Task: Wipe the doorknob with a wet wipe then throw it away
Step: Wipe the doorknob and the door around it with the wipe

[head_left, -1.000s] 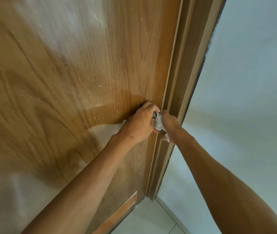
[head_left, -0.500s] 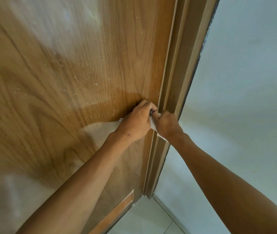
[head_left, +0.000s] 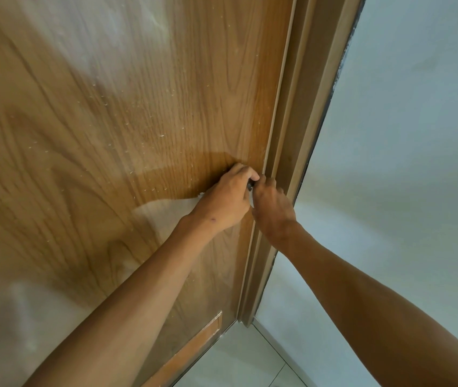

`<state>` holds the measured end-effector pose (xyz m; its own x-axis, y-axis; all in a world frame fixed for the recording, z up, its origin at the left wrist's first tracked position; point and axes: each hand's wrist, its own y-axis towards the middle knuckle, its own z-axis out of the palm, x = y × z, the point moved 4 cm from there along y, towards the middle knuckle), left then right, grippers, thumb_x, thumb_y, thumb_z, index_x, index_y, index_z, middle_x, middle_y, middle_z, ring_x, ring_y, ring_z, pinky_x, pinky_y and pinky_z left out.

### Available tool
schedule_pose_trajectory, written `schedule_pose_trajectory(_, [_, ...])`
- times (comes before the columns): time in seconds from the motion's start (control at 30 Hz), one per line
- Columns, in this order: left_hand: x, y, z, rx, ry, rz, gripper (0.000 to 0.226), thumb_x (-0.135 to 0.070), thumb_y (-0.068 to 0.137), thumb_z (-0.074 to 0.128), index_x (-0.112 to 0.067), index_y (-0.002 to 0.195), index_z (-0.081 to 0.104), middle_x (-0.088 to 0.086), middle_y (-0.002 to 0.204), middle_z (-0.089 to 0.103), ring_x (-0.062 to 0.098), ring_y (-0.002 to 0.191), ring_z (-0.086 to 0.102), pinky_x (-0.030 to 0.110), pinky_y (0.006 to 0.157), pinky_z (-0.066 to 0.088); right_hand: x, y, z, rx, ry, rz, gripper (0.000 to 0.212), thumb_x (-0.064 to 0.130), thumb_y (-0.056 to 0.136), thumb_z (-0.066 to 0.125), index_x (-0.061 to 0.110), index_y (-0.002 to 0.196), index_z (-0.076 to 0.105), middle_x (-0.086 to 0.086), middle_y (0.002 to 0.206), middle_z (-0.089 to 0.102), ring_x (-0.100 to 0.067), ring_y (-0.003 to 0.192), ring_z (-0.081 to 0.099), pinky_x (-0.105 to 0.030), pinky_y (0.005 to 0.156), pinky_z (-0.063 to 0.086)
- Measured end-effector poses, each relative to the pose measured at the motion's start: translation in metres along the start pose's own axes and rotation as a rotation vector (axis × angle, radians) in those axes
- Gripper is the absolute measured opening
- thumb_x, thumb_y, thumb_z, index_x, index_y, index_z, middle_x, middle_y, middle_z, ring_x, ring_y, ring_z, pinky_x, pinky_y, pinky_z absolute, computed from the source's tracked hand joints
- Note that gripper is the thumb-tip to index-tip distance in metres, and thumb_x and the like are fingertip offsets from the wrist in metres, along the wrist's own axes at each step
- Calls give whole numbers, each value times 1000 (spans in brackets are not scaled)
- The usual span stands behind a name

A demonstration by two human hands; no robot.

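Both hands meet at the right edge of a glossy wooden door (head_left: 127,113). My left hand (head_left: 226,199) is curled around the doorknob (head_left: 249,186), of which only a small dark bit shows between the hands. My right hand (head_left: 274,212) is closed and pressed against the knob from the right, fingers touching the left hand's fingertips. The white wet wipe is almost entirely hidden inside the hands. A tiny white scrap (head_left: 201,194) pokes out just left of my left hand; I cannot tell if it is the wipe.
The brown door frame (head_left: 303,129) runs down just right of the hands. A pale wall (head_left: 406,152) fills the right side. Light floor tiles (head_left: 239,358) show at the bottom, beyond the door's lower corner.
My right hand has closed in over the knob against the left hand. The white wipe that showed between and under the hands is now covered. The view has shifted slightly.
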<state>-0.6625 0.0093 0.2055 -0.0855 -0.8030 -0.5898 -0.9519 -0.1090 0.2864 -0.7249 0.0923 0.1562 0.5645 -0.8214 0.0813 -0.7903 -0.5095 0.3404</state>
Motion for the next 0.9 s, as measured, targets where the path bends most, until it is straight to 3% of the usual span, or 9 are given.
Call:
schedule_pose_trajectory(0.17, [-2, 0, -3, -2, -9, -28, 35, 1, 94, 47, -16, 123, 56, -1, 132, 51, 17, 120, 54, 36, 99, 50, -9, 2, -1, 64, 339, 128, 56, 14, 87, 70, 11, 134, 40, -12, 115, 62, -31, 94, 66, -41, 80, 59])
schedule_pose_trajectory(0.27, [-2, 0, -4, 5, -6, -37, 34, 1, 94, 48, -16, 123, 56, -1, 132, 51, 18, 118, 54, 35, 97, 52, -14, 6, 2, 117, 465, 172, 59, 13, 81, 75, 12, 131, 43, -10, 110, 63, -25, 90, 63, -36, 75, 56])
schedule_pose_trajectory(0.43, [1, 1, -3, 14, -14, -32, 31, -1, 95, 48, -17, 120, 57, -2, 129, 53, 16, 115, 56, 33, 95, 52, -18, 10, 7, 139, 494, 195, 63, 13, 75, 81, 11, 128, 46, -9, 110, 62, -15, 84, 50, -29, 72, 49])
schedule_pose_trajectory(0.67, [3, 2, -3, 22, -36, -12, 28, -2, 96, 46, -15, 119, 57, 0, 127, 54, 16, 113, 56, 32, 94, 52, -30, 13, 10, 255, 525, 217, 63, 30, 69, 86, 13, 119, 51, 0, 96, 57, -19, 89, 58, -21, 62, 44])
schedule_pose_trajectory(0.8, [2, 2, -4, 37, -51, 1, 29, -3, 96, 46, -13, 121, 57, 1, 130, 53, 15, 116, 55, 24, 95, 49, -36, 12, 13, 299, 578, 236, 62, 35, 67, 86, 16, 117, 54, 2, 97, 58, -14, 87, 58, -18, 58, 42])
schedule_pose_trajectory(0.9, [1, 2, -4, 49, -40, 10, 29, -3, 97, 46, -13, 122, 56, 1, 130, 53, 16, 117, 55, 30, 97, 50, -39, 10, 16, 306, 618, 306, 64, 35, 65, 87, 17, 116, 54, 2, 97, 56, -16, 86, 56, -18, 56, 42])
